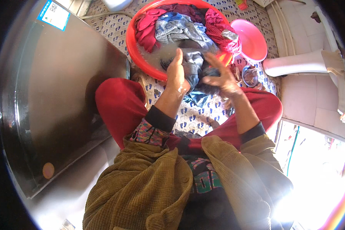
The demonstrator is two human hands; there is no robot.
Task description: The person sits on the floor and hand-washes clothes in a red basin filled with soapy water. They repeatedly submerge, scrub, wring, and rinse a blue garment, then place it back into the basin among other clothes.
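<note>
A large red plastic basin [138, 62] of cloudy water stands in front of me, heaped with wet clothes. Grey patterned cloth [178, 28] lies in its middle, with red cloth [147, 28] on the left and a red-and-white garment [218, 31] on the right. Above the near rim, dark wet cloth [193, 67] hangs between my hands. My left hand [176, 70] presses against its left side, thumb up, the fingers partly hidden. On the cloth's right is my right hand [222, 76], blurred, its fingers spread; whether it grips the cloth cannot be made out.
A pink basin [253, 43] stands right of the red one, near a white pedestal [296, 63]. A small bowl [250, 75] with brownish contents sits on the footprint-patterned floor. At the left rises a large dark glossy appliance or cabinet [60, 86]. My bent knees flank the work.
</note>
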